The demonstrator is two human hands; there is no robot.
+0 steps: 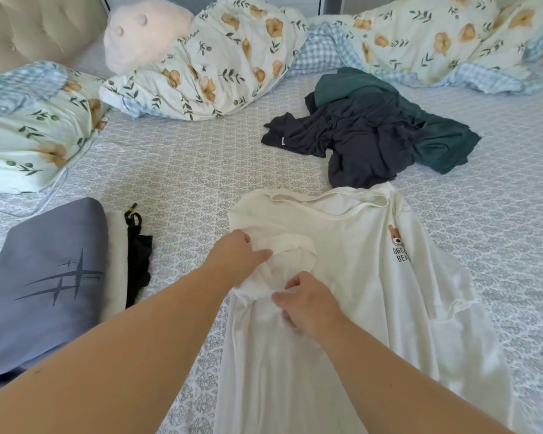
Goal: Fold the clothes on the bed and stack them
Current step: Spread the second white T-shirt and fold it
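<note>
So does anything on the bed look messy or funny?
Yes. The dark grey garment and teal garment lie crumpled in a heap, unfolded. The white T-shirt's left sleeve is bunched where both hands hold it.

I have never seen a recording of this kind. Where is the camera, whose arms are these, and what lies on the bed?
There is no machine here. A person wears one camera on the head, so the single picture looks forward and down at that person's own bare arms.

The left hand and the right hand both pinch a bunched sleeve of a white T-shirt with a small bear print, which lies spread on the patterned bed sheet. It is not yet folded.

Beyond it lies an unfolded heap: a dark grey garment on a green one. At the left is a folded blue-grey garment, with something white and a black item beside it. Floral bedding and a pale plush toy lie at the far side.
</note>
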